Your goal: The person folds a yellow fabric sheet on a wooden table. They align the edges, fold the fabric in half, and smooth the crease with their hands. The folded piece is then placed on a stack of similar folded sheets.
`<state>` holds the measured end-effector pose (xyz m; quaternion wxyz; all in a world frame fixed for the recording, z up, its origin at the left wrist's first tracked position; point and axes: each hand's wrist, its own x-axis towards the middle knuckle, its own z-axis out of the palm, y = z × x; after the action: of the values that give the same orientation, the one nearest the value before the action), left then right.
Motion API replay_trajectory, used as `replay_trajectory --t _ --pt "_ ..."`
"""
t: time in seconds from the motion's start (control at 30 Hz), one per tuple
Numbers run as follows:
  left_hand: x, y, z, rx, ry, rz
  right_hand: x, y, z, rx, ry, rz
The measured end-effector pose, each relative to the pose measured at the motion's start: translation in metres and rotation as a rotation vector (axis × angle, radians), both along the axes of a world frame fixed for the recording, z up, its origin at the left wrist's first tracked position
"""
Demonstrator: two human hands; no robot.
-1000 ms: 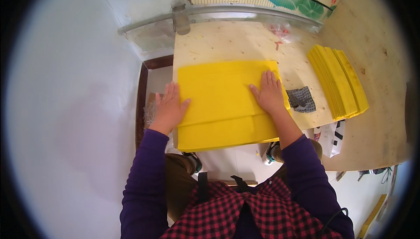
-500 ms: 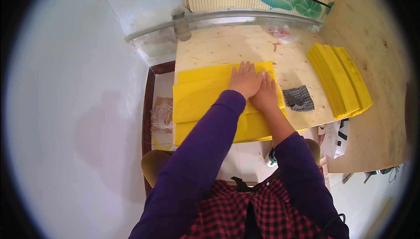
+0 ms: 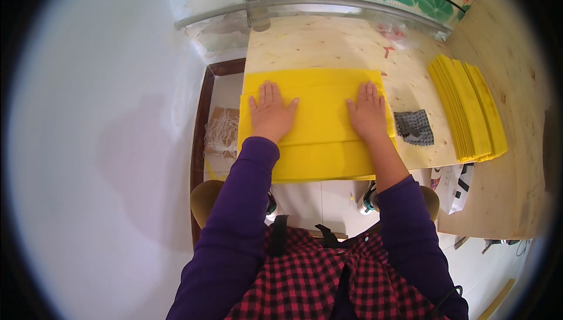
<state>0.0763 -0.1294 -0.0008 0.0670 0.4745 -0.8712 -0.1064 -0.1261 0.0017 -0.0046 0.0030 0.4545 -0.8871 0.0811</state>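
Yellow folded fabric [image 3: 319, 112] lies flat in front of me, its layers overlapping in wide horizontal bands. My left hand [image 3: 272, 115] rests palm down on its left part, thumb spread away from the fingers. On the right part, close to the side edge, my right hand [image 3: 368, 112] is also laid flat with the fingers stretched out. Neither hand grips anything. Just right of the fabric is a small dark grey textured cloth [image 3: 414, 127].
A pale wooden table [image 3: 311, 44] carries the fabric. Several folded yellow pieces [image 3: 466, 109] are stacked at the right, beside a wooden panel [image 3: 516, 121]. A clear bottle [image 3: 257, 12] and a crumpled plastic bag [image 3: 394, 34] stand at the back. A white bag [image 3: 456, 188] hangs below the table.
My left hand has moved left, away from the right hand, onto the fabric's left part. The right hand has shifted slightly toward the right edge. The fabric's upper layers now lie straighter.
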Motion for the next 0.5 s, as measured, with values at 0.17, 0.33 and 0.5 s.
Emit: replay_trajectory --t 0.17,0.33,0.5 --pt "0.019 0.000 0.001 -0.035 0.003 0.062 0.003 -0.008 0.019 0.131 -0.049 -0.047" --pt "0.018 0.005 0.001 -0.002 0.042 0.073 0.043 -0.046 0.026 0.034 -0.015 0.246" --pt "0.021 0.004 0.001 -0.009 0.083 0.066 0.060 -0.050 0.010 0.048 -0.055 0.259"
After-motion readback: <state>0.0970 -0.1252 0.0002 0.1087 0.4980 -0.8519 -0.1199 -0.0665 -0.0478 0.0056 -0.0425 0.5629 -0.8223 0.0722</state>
